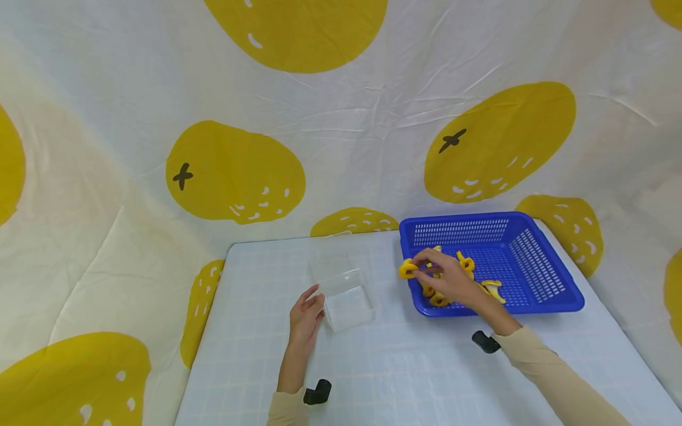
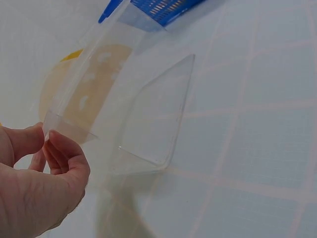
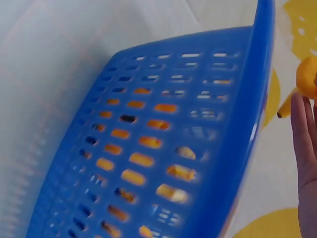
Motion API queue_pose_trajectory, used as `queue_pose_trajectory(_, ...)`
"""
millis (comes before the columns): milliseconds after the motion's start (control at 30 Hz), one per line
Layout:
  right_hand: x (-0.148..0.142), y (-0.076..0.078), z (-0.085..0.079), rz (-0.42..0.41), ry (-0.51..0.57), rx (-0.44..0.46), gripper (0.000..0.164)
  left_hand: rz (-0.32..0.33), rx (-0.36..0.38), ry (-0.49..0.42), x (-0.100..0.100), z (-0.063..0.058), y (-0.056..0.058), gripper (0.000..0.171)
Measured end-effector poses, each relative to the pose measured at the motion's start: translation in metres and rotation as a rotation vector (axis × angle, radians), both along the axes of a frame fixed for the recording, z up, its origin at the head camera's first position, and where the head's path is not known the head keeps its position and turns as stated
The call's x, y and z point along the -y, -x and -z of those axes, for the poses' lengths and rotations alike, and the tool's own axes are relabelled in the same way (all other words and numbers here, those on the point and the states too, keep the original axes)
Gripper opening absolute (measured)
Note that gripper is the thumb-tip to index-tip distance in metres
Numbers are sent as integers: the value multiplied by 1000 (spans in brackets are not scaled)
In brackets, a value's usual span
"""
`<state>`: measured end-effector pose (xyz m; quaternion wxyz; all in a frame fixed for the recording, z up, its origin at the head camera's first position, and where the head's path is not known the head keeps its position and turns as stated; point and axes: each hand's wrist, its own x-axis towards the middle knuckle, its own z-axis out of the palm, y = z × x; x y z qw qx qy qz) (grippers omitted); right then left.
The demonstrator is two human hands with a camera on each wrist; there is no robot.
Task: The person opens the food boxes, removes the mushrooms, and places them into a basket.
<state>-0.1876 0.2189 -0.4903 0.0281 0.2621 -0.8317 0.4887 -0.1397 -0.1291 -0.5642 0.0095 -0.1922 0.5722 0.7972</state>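
Note:
My left hand (image 1: 306, 319) is at the left side of an open, clear plastic hinged box (image 1: 348, 309). In the left wrist view the thumb and fingers of that hand (image 2: 47, 178) pinch the thin edge of the box (image 2: 148, 119). Over the left rim of a blue plastic basket (image 1: 549, 305), my right hand (image 1: 450, 278) pinches a yellow, ring-shaped curled piece (image 1: 408, 269). More yellow curled pieces (image 1: 492, 289), some with pale stems, lie in the basket's left half. In the right wrist view the basket wall (image 3: 213, 163) hides most of them, and the right hand (image 3: 308, 153) is partly cut off.
The box's lid (image 1: 333, 257) lies back toward the wall side. A pale checked cloth (image 1: 383, 378) covers the table. Behind it hangs a white sheet (image 1: 346, 148) with large yellow fruit prints. Each wrist carries a small black device (image 1: 318, 392).

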Motion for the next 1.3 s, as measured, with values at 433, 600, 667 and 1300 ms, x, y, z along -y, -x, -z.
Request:
queue_pose_trajectory(433,-42,-14,16,121,15,-91,31,-4,7,-4,0,-1,0,47)
queue_pose_trajectory(600,-63,-19,31,171,-46,-54,30,-4,-1,-5,0,0,-1,47)
queue_pose_trajectory(667,-71,-21,34,176,-65,-42,28,-6,-4,-8,0,0,-1,47)
queue_pose_trajectory(1300,-99,-22,29,-37,-327,201,13,-19,20,-4,-2,-1,1,45)
